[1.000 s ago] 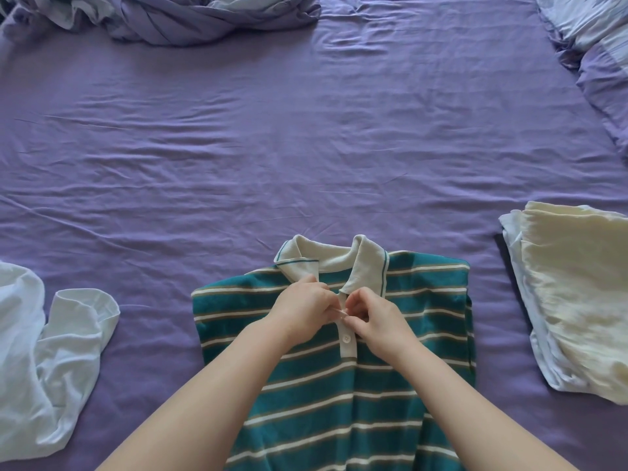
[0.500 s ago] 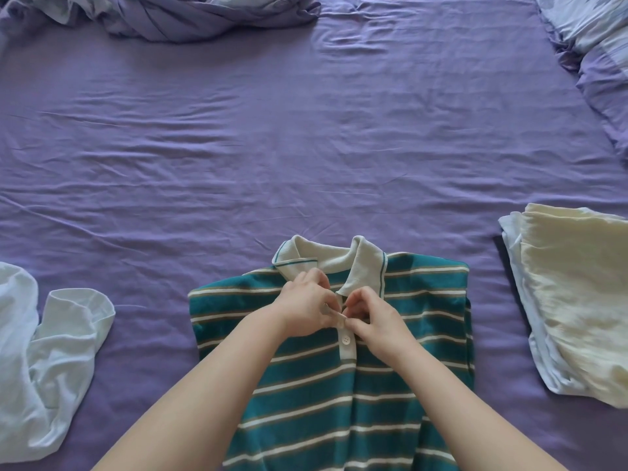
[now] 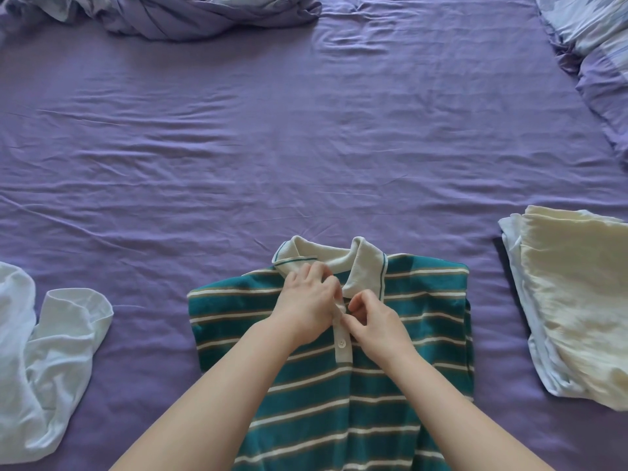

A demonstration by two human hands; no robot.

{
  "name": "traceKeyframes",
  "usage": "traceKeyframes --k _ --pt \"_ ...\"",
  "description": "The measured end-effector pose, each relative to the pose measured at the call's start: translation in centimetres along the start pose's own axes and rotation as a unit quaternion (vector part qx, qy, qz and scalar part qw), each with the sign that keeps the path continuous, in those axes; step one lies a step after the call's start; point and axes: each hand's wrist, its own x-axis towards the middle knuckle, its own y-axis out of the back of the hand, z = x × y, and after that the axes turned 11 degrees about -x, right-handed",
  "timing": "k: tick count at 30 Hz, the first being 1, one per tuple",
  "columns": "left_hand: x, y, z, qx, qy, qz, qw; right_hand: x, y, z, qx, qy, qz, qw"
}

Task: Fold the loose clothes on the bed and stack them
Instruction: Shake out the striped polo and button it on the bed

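A teal polo shirt (image 3: 424, 321) with white and brown stripes and a cream collar lies face up on the purple bed sheet (image 3: 306, 147), near the front edge, its sleeves tucked under. My left hand (image 3: 306, 304) pinches the cream button placket just below the collar. My right hand (image 3: 377, 317) pinches the same placket from the right side, fingertips meeting the left hand's. One white button shows below my hands. A loose white garment (image 3: 44, 362) lies crumpled at the left. A folded stack (image 3: 577, 307), cream on top of pale white-blue, sits at the right.
A bunched purple and pale blue duvet (image 3: 190, 15) lies along the far edge, with more bedding (image 3: 598, 45) at the far right corner. The wrinkled sheet stretches bare between the shirt and the duvet.
Both hands stay on the placket, with only small finger movements near the upper button. The shirt's collar sits slightly higher in view.
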Motion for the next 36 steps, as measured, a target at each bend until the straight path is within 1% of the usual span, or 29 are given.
traceKeyframes --k 2,3,6,7,9,12,15,17,19,20,22,24,26,27,30,33,34,36 --pt "-0.5 0.1 -0.4 -0.039 0.017 0.030 0.999 -0.2 0.1 -0.1 -0.073 0.010 0.020 0.997" --pt "-0.8 0.3 -0.8 -0.055 0.024 0.057 0.997 -0.2 0.2 -0.1 -0.091 0.023 0.034 0.995" --pt "-1.4 1.4 -2.4 -0.077 0.046 0.161 0.983 0.2 1.1 -0.4 -0.100 0.087 0.094 0.987" --pt "-1.4 1.8 -3.0 -0.074 0.054 0.177 0.980 0.5 1.5 -0.6 -0.103 0.106 0.112 0.983" --pt "-0.9 2.4 -3.6 -0.062 0.072 0.171 0.981 1.4 2.0 -1.2 -0.120 0.143 0.126 0.974" --pt "0.0 2.5 -3.7 -0.037 0.120 0.138 0.982 2.9 2.0 -2.5 -0.125 0.178 0.090 0.972" --pt "0.3 2.2 -3.5 -0.037 0.142 0.145 0.978 3.9 1.2 -3.8 -0.106 0.157 0.025 0.982" --pt "0.0 2.3 -3.4 -0.073 0.117 0.184 0.973 4.4 0.6 -4.5 -0.075 0.114 -0.004 0.991" --pt "-0.8 2.5 -3.4 -0.085 0.063 0.207 0.973 4.6 0.4 -4.8 -0.033 0.089 -0.013 0.995" --pt "-1.3 2.5 -3.6 -0.078 0.035 0.199 0.976 4.6 0.4 -4.8 -0.031 0.094 -0.011 0.995" --pt "-2.5 2.4 -4.3 -0.039 -0.012 0.144 0.989 4.2 0.6 -4.5 -0.073 0.126 0.010 0.989" --pt "-3.3 2.4 -5.0 -0.017 -0.021 0.096 0.995 3.7 1.1 -3.9 -0.130 0.152 0.046 0.979" --pt "-3.3 2.7 -5.2 -0.023 -0.021 0.089 0.996 3.5 1.9 -3.3 -0.188 0.173 0.078 0.964" --pt "-3.0 2.9 -5.0 -0.018 -0.036 0.090 0.995 3.6 2.3 -3.0 -0.223 0.190 0.085 0.952" --pt "-1.5 3.5 -4.1 0.003 -0.078 0.093 0.993 4.2 3.3 -2.3 -0.334 0.240 0.063 0.909" --pt "0.1 3.7 -3.6 0.089 -0.105 0.072 0.988 4.6 3.5 -2.1 -0.403 0.267 0.041 0.874" --pt "0.5 3.6 -3.4 0.114 -0.103 0.046 0.987 4.7 3.5 -2.1 -0.422 0.274 0.042 0.863" --pt "1.3 3.6 -3.1 0.152 -0.075 -0.031 0.985 4.9 3.5 -1.8 -0.446 0.281 0.050 0.848"
